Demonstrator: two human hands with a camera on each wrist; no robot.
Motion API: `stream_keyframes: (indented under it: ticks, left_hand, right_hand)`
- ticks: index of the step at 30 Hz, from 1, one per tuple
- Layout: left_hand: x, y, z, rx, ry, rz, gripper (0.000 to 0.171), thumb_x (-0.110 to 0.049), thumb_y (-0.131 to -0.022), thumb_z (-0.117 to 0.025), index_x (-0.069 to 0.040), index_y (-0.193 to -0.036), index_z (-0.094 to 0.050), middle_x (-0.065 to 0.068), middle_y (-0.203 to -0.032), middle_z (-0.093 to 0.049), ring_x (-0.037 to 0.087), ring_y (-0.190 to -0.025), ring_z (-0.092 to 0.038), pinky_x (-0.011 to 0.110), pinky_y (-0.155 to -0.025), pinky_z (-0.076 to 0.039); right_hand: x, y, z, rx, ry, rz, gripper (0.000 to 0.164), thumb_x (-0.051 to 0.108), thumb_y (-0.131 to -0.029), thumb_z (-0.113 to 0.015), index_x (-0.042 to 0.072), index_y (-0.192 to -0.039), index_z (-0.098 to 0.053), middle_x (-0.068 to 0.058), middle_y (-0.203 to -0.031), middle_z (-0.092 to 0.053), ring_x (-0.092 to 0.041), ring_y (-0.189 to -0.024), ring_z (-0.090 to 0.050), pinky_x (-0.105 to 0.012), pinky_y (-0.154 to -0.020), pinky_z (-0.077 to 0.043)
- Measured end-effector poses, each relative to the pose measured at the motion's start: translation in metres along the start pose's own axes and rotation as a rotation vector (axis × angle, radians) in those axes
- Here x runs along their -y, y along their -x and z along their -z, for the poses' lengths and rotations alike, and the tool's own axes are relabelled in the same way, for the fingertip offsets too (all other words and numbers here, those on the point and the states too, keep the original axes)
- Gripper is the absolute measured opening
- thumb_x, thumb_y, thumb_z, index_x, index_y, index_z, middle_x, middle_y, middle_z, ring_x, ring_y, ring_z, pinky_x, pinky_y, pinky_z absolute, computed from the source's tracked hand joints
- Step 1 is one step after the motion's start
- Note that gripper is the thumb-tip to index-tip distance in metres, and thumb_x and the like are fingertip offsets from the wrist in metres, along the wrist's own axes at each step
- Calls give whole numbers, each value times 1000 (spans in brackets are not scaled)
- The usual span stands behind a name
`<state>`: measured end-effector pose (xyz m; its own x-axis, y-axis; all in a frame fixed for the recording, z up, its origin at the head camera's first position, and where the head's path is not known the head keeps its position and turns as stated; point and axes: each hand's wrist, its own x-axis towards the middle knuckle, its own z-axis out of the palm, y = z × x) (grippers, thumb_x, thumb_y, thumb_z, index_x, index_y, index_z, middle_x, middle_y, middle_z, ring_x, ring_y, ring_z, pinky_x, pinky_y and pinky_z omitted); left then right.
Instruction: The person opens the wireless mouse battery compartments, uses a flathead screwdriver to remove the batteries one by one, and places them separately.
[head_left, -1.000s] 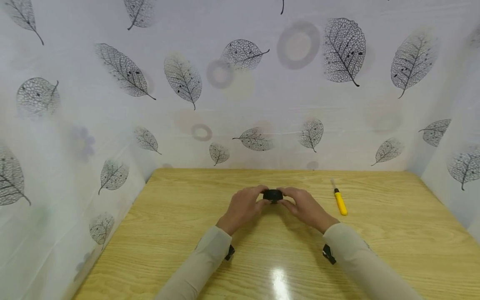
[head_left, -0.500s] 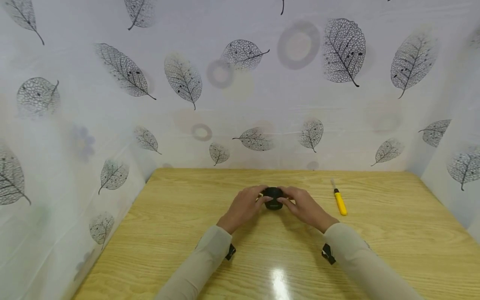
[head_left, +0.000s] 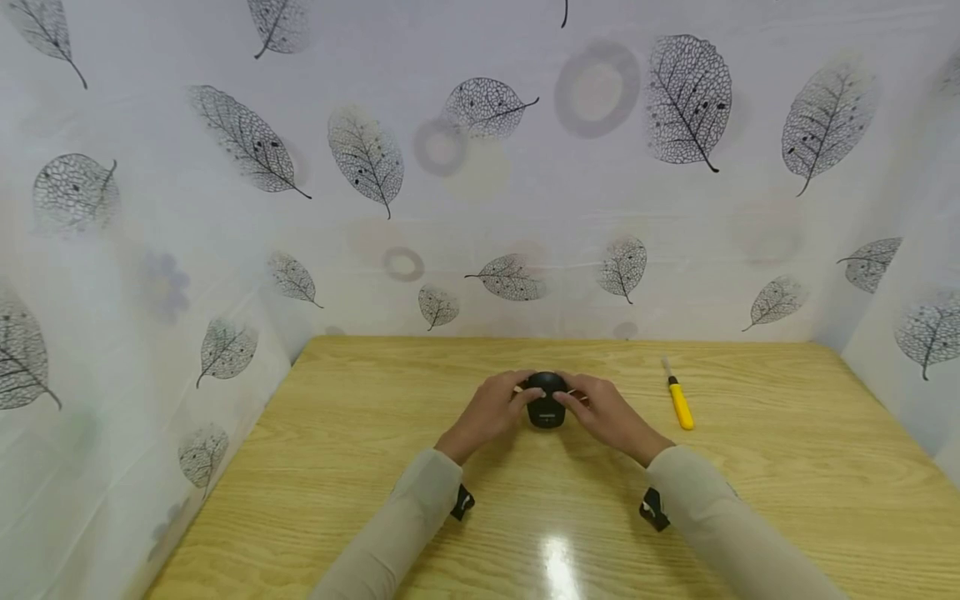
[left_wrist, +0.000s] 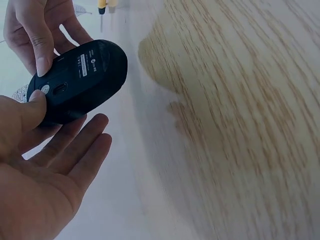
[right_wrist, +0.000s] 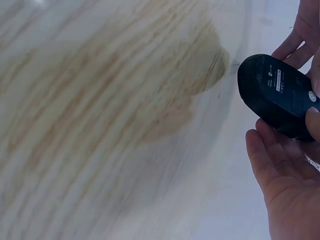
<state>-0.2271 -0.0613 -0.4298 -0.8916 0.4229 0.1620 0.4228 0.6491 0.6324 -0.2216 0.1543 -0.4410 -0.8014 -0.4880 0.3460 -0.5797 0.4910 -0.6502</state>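
A black computer mouse (head_left: 547,414) is held between both hands over the middle of the table, its underside turned toward the person. In the left wrist view the mouse (left_wrist: 95,80) shows a printed label, a sensor opening and a small round pale spot. My left hand (head_left: 486,414) pinches one side, thumb on the underside; its outer fingers (left_wrist: 90,145) stretch loosely below. From the other side my right hand (head_left: 611,419) grips the mouse, its thumb also pressing the underside. The right wrist view shows the mouse (right_wrist: 275,95) from its rounded end.
A screwdriver (head_left: 681,406) with a yellow handle lies to the right of the hands, its tip pointing to the back. The wooden table (head_left: 360,400) ends at a leaf-patterned curtain (head_left: 555,208) at the back and on both sides.
The mouse has tilted in both hands, from an edge-on view to its underside facing the person. The hands have stayed nearly in place, and the screwdriver has not moved.
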Motion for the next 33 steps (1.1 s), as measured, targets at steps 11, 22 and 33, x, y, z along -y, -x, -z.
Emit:
stream_keyframes:
  ticks: [11,22,33]
  left_hand:
    - [1,-1,-2,37,87,23,44,-31,-109,-49,-3,-143,-56,15,-137,-61,27,-124,-59,40,-99,-53]
    - [-3,1,-6,75,148,110,49,-34,-110,-44,-2,-147,-50,15,-144,-55,29,-134,-52,46,-109,-46]
    - [-5,-1,-9,32,269,150,42,-34,-110,-44,-10,-142,-57,10,-141,-58,26,-129,-55,47,-106,-48]
  right_hand:
    - [2,3,-2,34,-45,-139,43,19,-107,-55,-7,-141,-54,-18,-118,-69,-23,-96,-70,-31,-74,-60]
    - [3,3,-3,60,-74,-172,40,17,-107,-53,-7,-139,-56,-18,-116,-70,-16,-90,-68,-27,-70,-57]
    - [5,4,-8,36,-138,-220,42,17,-107,-53,-7,-142,-52,-22,-127,-65,-22,-100,-70,-30,-79,-60]
